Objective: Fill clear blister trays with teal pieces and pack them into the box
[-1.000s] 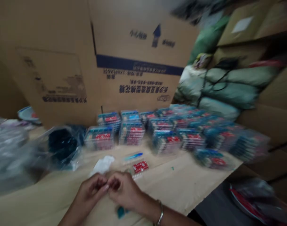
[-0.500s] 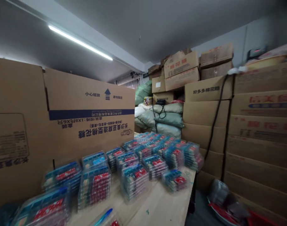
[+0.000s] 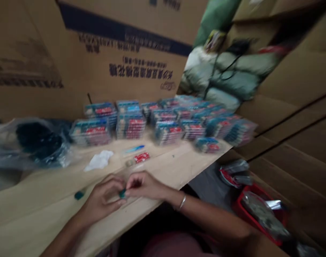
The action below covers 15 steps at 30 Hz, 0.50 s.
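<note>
Green piece (image 3: 122,193) held near the edge of the bench (image 3: 163,169)

From my end of the head camera, I had both hands in view over the near part of the bench. The right hand (image 3: 144,185) had its thumb and forefinger together on the green piece, which showed as a small dark spot at their tips; a bracelet (image 3: 182,202) circled that wrist. On the left hand (image 3: 104,194), I saw the thumb and fingers apart and curved around the same piece, but blur kept me from telling whether they touched it. I found a second green piece (image 3: 79,195) lying on the bench, just beside the left forearm.

Just beyond the hands I could make out a red packet (image 3: 141,157), with a pale disc (image 3: 129,163) next to it and a blue stick (image 3: 134,149) behind. A crumpled white tissue (image 3: 99,160) lay to the left of these. A clear bag (image 3: 39,139) with dark contents sat at the left. Stacks of clear packs (image 3: 131,125) ran across the far part of the bench toward the right corner, and a carton (image 3: 120,71) with a dark blue band stood behind them. Past it I saw piled sacks (image 3: 232,85). Off the bench, low on the right, stood a red basket (image 3: 241,205) with plastic-wrapped contents.
</note>
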Each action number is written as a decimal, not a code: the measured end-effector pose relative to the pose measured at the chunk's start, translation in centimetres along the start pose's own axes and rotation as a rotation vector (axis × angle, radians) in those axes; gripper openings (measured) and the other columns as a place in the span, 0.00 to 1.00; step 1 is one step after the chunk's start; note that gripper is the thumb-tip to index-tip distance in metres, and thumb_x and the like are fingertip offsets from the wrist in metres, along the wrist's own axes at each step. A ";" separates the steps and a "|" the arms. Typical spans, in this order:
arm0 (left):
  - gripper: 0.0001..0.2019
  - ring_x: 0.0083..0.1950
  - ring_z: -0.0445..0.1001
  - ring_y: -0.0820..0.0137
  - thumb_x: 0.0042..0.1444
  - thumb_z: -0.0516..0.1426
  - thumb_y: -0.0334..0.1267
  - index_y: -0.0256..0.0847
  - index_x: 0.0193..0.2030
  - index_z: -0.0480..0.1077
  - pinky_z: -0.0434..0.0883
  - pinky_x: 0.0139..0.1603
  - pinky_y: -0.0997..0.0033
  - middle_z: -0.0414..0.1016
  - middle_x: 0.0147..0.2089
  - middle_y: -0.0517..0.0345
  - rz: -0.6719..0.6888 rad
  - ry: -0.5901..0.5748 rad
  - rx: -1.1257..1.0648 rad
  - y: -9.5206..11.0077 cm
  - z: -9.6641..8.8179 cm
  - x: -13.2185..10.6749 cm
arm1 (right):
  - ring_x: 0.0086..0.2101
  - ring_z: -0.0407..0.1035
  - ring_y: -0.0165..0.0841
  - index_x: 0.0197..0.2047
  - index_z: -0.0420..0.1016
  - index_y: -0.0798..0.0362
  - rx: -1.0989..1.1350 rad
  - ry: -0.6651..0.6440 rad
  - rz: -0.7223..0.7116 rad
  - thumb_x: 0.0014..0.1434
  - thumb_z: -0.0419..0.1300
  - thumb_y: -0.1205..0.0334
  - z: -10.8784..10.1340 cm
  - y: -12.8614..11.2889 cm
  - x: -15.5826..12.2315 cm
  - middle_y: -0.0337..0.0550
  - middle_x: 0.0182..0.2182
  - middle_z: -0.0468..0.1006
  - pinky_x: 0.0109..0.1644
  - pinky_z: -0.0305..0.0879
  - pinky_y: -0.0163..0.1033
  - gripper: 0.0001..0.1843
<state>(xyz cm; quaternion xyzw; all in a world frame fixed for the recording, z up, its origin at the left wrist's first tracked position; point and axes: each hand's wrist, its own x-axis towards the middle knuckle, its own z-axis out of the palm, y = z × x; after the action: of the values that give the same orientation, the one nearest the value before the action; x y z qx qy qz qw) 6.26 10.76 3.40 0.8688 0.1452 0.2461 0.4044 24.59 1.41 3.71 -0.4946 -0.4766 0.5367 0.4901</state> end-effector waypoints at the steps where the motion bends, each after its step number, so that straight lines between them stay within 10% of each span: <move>1: 0.09 0.46 0.73 0.62 0.49 0.62 0.45 0.44 0.33 0.73 0.71 0.47 0.64 0.76 0.42 0.53 0.035 -0.025 0.031 -0.1 0.2 0.2 | 0.25 0.63 0.24 0.26 0.71 0.54 -0.064 0.024 -0.040 0.39 0.70 0.42 -1.2 -0.3 -0.4 0.32 0.23 0.71 0.32 0.60 0.32 0.24; 6: 0.07 0.50 0.69 0.63 0.51 0.61 0.41 0.43 0.36 0.72 0.66 0.52 0.61 0.73 0.45 0.54 0.105 -0.156 0.230 -1.3 0.5 1.0 | 0.29 0.65 0.27 0.30 0.70 0.55 -0.564 0.142 -0.183 0.54 0.63 0.60 -6.6 -0.6 -1.9 0.37 0.28 0.71 0.35 0.61 0.33 0.08; 15: 0.02 0.43 0.70 0.66 0.54 0.57 0.35 0.43 0.35 0.71 0.67 0.46 0.66 0.75 0.39 0.57 0.127 -0.257 0.268 -3.1 0.6 1.3 | 0.36 0.67 0.30 0.33 0.69 0.53 -0.979 -0.115 -0.392 0.60 0.58 0.71 -3.6 1.6 -0.8 0.41 0.32 0.73 0.42 0.64 0.34 0.05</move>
<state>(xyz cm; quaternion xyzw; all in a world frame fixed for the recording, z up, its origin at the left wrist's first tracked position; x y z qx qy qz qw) 7.49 12.88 1.09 0.9465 0.0687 0.1365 0.2842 28.17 0.59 1.95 -0.5369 -0.7811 0.1761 0.2658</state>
